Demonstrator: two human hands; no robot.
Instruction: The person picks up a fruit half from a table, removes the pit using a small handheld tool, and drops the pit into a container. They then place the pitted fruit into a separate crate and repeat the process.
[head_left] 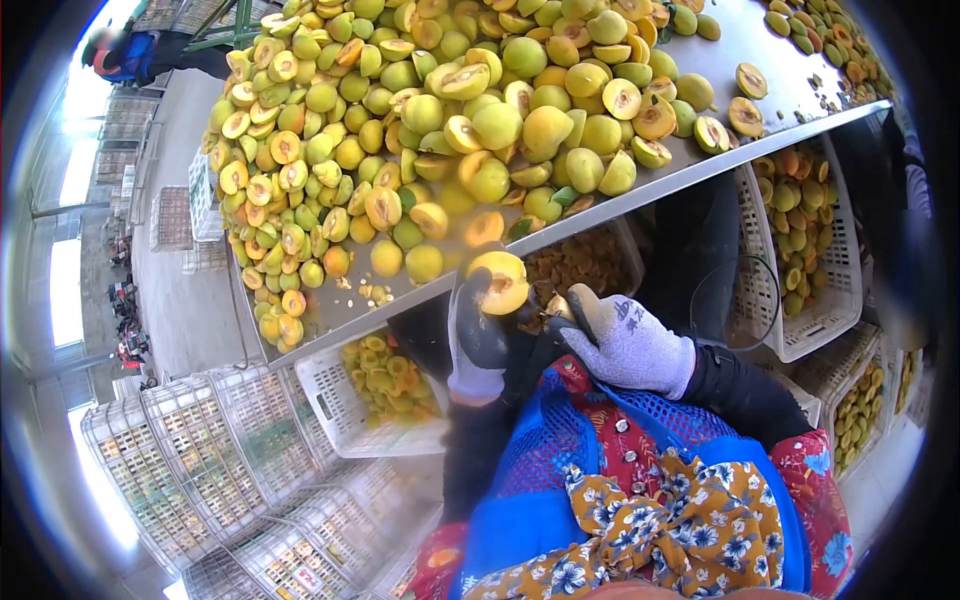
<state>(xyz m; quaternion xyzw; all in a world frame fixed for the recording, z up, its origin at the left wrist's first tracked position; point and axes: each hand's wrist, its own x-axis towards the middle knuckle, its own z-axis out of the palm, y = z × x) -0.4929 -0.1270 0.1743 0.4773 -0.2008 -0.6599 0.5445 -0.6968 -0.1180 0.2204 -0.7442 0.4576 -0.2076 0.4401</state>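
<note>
My left hand [478, 340], in a grey-and-dark coated glove, grips a cut apricot half [503, 284] with its yellow flesh showing. Just to the right, my right hand [635, 342], gloved the same way, has its thumb and fingers closed at a small brownish thing [558, 308] that I cannot make out. Both hands are in front of the metal table's raised edge [600, 213]. On the table lies a large heap of yellow-green apricots [400, 120], whole and halved, some with stones showing.
Below the table edge sit a white crate of fruit halves [330, 400] at left and a crate of apricots [800, 300] at right. Brownish pieces [585, 265] lie in a container beneath. Stacked crates [210, 440] stand lower left. Another person [140, 55] is at upper left.
</note>
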